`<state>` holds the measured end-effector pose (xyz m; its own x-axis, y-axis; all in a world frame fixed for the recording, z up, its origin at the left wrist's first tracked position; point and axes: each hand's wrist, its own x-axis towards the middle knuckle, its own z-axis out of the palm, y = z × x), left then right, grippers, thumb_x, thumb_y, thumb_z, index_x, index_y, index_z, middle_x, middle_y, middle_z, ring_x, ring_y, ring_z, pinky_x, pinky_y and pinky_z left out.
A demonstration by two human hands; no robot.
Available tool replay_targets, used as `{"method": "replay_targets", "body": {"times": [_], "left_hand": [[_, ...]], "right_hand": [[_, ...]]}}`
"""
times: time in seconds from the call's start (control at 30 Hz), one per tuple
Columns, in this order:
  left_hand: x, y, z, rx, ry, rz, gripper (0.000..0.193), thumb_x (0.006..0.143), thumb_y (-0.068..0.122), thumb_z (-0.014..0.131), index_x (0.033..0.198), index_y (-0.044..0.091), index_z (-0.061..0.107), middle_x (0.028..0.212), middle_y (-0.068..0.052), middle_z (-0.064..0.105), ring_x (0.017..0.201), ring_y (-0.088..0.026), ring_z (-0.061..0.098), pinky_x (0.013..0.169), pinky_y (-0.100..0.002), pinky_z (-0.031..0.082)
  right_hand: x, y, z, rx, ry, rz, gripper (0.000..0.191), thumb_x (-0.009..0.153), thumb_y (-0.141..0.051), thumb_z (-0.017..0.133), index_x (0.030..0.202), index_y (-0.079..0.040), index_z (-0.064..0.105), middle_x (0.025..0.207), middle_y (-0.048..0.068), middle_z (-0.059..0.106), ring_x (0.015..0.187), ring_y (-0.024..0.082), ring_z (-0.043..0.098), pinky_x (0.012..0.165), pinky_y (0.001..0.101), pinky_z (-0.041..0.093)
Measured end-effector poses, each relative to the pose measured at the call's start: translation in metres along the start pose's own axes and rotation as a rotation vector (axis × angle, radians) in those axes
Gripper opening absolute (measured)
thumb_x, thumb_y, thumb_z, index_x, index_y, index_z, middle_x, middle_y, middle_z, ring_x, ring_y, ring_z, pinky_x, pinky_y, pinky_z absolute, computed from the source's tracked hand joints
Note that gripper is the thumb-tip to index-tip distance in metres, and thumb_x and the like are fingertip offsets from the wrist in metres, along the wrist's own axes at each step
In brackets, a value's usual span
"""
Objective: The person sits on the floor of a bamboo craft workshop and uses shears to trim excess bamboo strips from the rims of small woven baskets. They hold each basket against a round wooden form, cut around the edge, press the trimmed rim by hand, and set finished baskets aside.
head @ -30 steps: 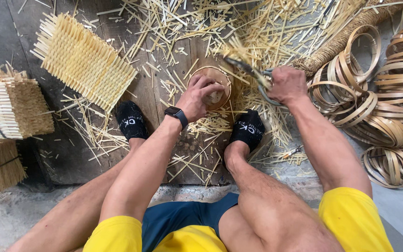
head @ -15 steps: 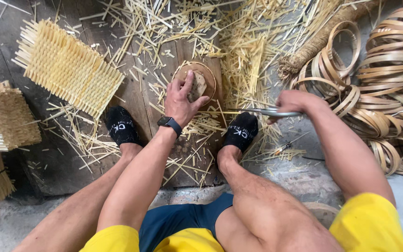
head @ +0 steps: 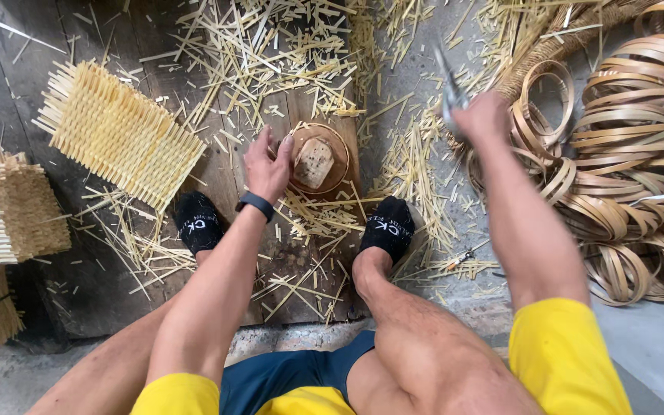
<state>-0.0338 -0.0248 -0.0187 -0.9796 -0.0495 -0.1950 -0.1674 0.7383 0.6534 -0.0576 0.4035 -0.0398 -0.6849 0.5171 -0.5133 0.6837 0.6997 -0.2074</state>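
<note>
Worn dark wooden boards and grey concrete floor, littered throughout with cut straw-coloured splints. At right, a large heap of coiled bamboo hoops, stacked within arm's reach of the raised hand. At left, a flat woven mat with loose fringe ends, laid on the boards; beside it, at the frame edge, stacked woven panels. In the middle, a thick wooden plank serving as work surface, flanked by two feet in black socks, one on either side, likely to hold it steady. On the plank's far end, a small round woven piece with a bamboo rim and a pale block resting at its centre, lying flat. Left hand placed against the round piece's left edge, fingers extended and pressing on the rim, apparently to stop it shifting; black band at the wrist. Right hand raised clear of the plank, above the hoops, fingers clenched around a metal tool; tool blurred, exact type not determinable.
</note>
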Motion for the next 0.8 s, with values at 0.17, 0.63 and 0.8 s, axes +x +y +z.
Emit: {"method": "replay_targets", "body": {"times": [0.17,0.63,0.8], "left_hand": [[0.023,-0.001,0.014,-0.338,-0.273,-0.337,0.054,0.098,0.034,0.074,0.141,0.005,0.056,0.129,-0.020,0.065,0.111,-0.022,0.068,0.091,-0.034,0.057],[0.002,0.037,0.036,-0.554,-0.181,-0.172,0.022,0.093,0.017,0.074,0.111,0.006,0.080,0.093,-0.006,0.080,0.083,-0.010,0.071,0.077,-0.028,0.058],[0.013,0.022,0.044,-0.629,-0.219,-0.426,0.024,0.093,0.016,0.075,0.110,0.000,0.079,0.095,-0.009,0.080,0.079,-0.012,0.071,0.076,-0.030,0.059]], "right_hand": [[-0.075,0.007,0.064,0.128,-0.006,-0.118,0.045,0.065,-0.038,0.094,0.087,-0.009,0.066,0.085,0.003,0.061,0.076,0.018,0.060,0.069,0.0362,0.049],[-0.130,-0.073,0.093,0.860,-0.379,-0.372,0.016,0.086,-0.010,0.082,0.098,0.000,0.079,0.084,0.007,0.077,0.070,0.008,0.068,0.061,0.0240,0.058],[-0.129,-0.072,0.085,0.934,-0.612,-0.134,0.022,0.089,-0.014,0.081,0.104,0.002,0.077,0.088,0.010,0.077,0.071,0.015,0.071,0.062,0.0301,0.060]]}}
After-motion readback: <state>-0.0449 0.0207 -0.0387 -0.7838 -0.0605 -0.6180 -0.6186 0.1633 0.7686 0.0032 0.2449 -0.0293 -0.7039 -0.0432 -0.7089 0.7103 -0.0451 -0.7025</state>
